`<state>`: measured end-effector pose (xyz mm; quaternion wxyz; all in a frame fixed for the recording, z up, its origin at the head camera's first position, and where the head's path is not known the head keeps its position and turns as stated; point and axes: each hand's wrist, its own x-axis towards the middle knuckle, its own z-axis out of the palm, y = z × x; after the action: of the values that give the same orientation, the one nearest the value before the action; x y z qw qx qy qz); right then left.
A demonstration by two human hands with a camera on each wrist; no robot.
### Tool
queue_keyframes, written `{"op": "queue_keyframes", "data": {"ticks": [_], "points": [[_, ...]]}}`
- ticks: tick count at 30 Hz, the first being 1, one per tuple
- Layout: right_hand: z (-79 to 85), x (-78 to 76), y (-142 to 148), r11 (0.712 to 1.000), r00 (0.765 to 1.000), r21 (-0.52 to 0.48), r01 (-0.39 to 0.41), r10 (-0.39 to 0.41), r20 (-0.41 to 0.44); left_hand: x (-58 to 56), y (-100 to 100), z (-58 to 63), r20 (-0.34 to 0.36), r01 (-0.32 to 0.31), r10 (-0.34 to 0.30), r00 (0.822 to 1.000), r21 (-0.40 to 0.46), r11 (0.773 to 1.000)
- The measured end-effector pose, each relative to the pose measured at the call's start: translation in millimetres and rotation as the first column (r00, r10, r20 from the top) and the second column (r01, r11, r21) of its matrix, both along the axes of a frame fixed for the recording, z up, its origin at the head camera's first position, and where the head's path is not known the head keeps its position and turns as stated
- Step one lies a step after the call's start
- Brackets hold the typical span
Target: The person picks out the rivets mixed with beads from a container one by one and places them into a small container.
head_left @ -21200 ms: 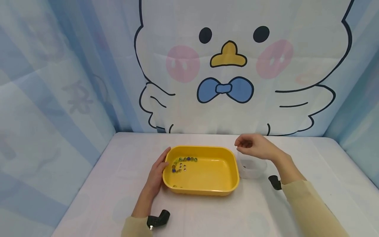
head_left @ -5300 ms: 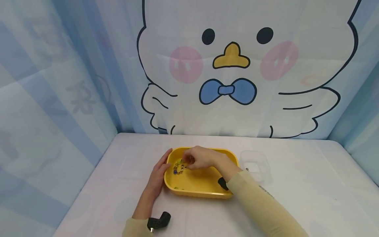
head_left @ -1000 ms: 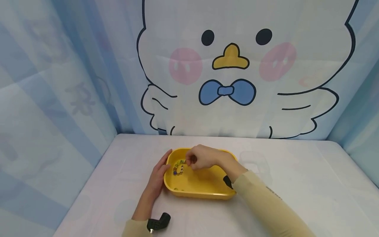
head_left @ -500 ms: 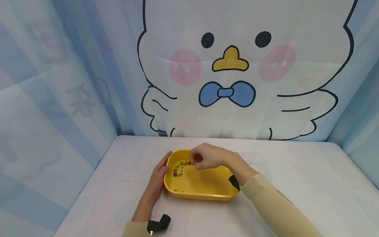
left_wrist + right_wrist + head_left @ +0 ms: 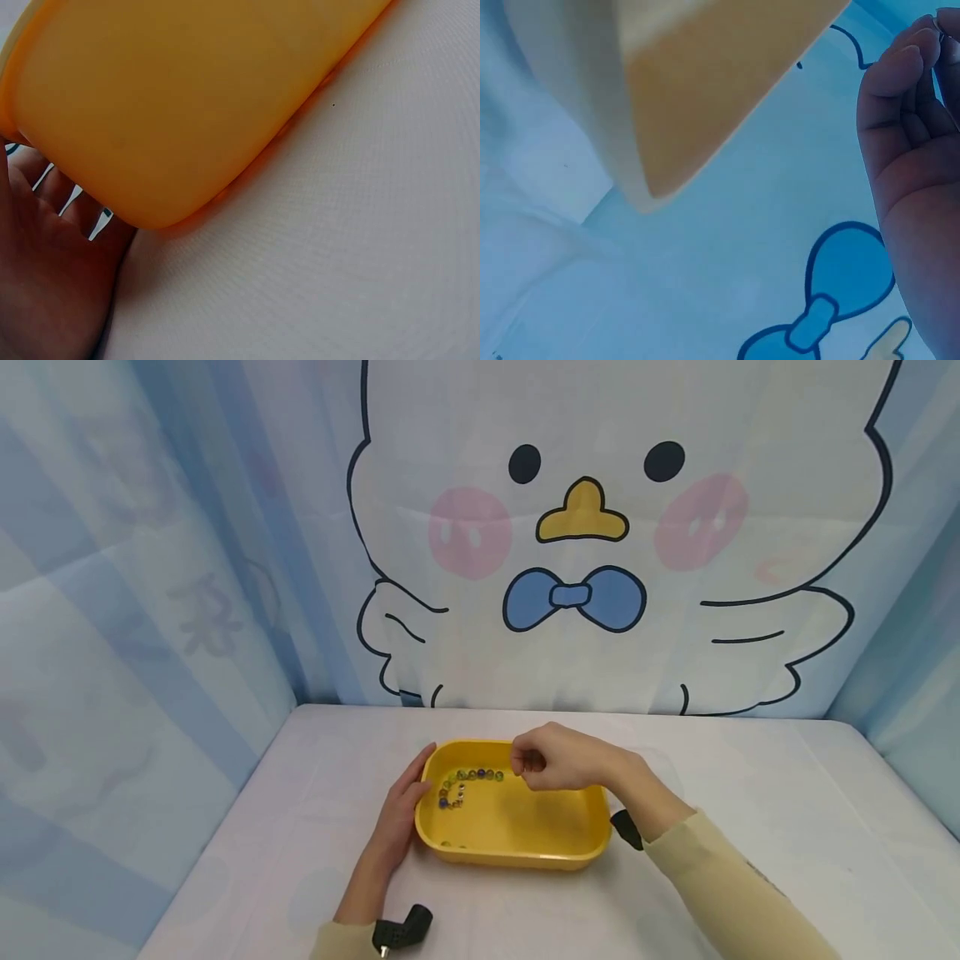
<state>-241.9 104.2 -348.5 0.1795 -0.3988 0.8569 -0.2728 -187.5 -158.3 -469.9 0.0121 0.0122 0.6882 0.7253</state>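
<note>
A yellow tray (image 5: 525,831) stands on the table. My left hand (image 5: 397,814) holds its left end, thumb at the rim and fingers along the outer wall. In the left wrist view its fingers (image 5: 56,187) lie behind the tray's corner. Inside, at the back left, several glass marbles (image 5: 482,774) form a curved line, with small shiny gems (image 5: 461,790) inside the curve. My right hand (image 5: 558,756) hangs over the tray's back right, fingers curled. The right wrist view shows its fingertips (image 5: 922,45) together at the frame's edge, with nothing visible between them.
A faint clear plastic box (image 5: 663,768) stands right of the tray, partly behind the right arm. A couple of pale beads (image 5: 446,843) show by the tray's front wall. A printed cloth backdrop (image 5: 577,668) hangs behind the white table (image 5: 300,793).
My right hand has moved right, away from the marbles, and uncovered the right end of their row. The left hand stays at the tray. Earlier, the gems inside the curve stood in a different arrangement.
</note>
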Motion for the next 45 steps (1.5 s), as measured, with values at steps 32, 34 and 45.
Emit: {"op": "queue_keyframes", "data": {"ticks": [32,34,45], "points": [[-0.4,3.1,82.6,0.969,0.975,-0.123,0.214,-0.219,-0.024,0.5,1.3,1.1,0.002,-0.013,0.013,1.000,-0.004,1.000],[-2.1,3.0,88.0,0.965,0.971,-0.124,0.230,-0.236,-0.035,0.9,1.2,1.2,0.004,-0.013,0.013,1.000,-0.004,1.000],[-10.9,4.5,112.1,0.950,0.954,-0.137,0.282,-0.293,-0.067,-0.5,-0.6,-0.5,0.005,-0.005,0.005,1.000,0.008,1.000]]}}
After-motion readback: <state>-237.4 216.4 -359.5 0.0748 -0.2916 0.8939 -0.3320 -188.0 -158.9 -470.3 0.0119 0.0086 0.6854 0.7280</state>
